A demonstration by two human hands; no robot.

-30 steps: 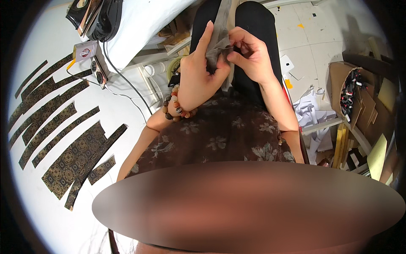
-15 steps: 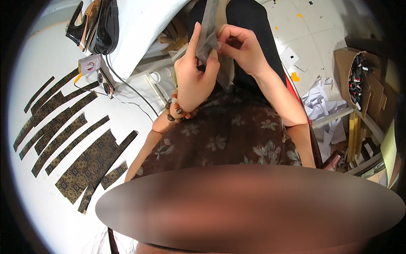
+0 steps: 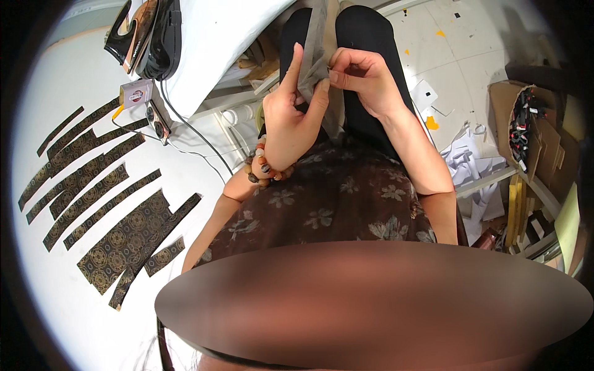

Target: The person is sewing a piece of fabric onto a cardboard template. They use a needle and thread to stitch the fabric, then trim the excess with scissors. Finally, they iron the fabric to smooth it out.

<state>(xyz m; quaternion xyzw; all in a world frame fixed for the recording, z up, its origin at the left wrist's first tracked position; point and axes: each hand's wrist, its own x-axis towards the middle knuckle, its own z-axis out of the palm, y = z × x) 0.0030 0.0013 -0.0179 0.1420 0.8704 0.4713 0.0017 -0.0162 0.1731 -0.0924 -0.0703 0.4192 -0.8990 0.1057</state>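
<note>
Head view, looking down on the seated person: a grey fabric strip [image 3: 314, 55] runs lengthwise over the lap, between the knees of the black trousers [image 3: 366, 37], its far end leaving sight at the top. 2 bare hands work on it from either side. The left hand [image 3: 289, 120] grips the strip's near part from the left, thumb laid over the cloth and pointing far, forefinger stretched straight along the left edge, wrist nearly upright. The right hand [image 3: 365, 80] comes in from the right, palm turned inward, forefinger bent into an arch, with its tip and the thumb's pinching the strip's right edge; its other fingers curl behind. Both elbows are bent and spread to the sides, the right forearm slanting far and left. A beaded bracelet [image 3: 265, 166] circles the left wrist, near the floral top [image 3: 322, 201]. On the white table [image 3: 145, 303] at left lie dark patterned fabric pieces [image 3: 124, 241], with a black appliance [image 3: 162, 46] at their far side. Well off to the right stands a cardboard box [image 3: 547, 145].
</note>
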